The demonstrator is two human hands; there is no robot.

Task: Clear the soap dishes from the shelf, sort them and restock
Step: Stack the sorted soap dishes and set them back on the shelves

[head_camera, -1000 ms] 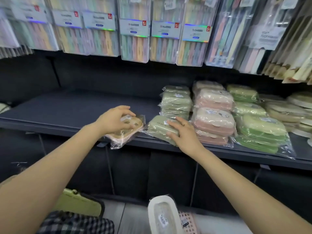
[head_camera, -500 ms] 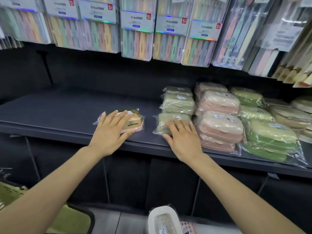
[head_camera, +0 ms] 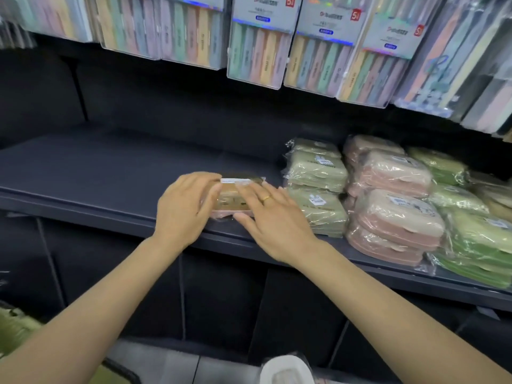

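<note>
A pink soap dish with a tan lid [head_camera: 232,199], wrapped in clear plastic, lies flat on the dark shelf [head_camera: 110,173] near its front edge. My left hand [head_camera: 185,206] rests over its left side. My right hand [head_camera: 273,217], wearing a gold ring, lies over its right side. Both hands have fingers spread on the dish. Right of it stand stacks of wrapped soap dishes: pale green ones [head_camera: 317,173], pink ones [head_camera: 393,189] and brighter green ones [head_camera: 476,239].
Toothbrush packs [head_camera: 257,42] hang above the shelf on the back wall. A white soap dish [head_camera: 285,371] lies below near the floor, and a green basket edge [head_camera: 16,325] shows at the lower left. The shelf's left half is bare.
My right hand left the pale green dish and moved left onto the pink dish. My left hand pushed that dish rightwards, closer to the green stack.
</note>
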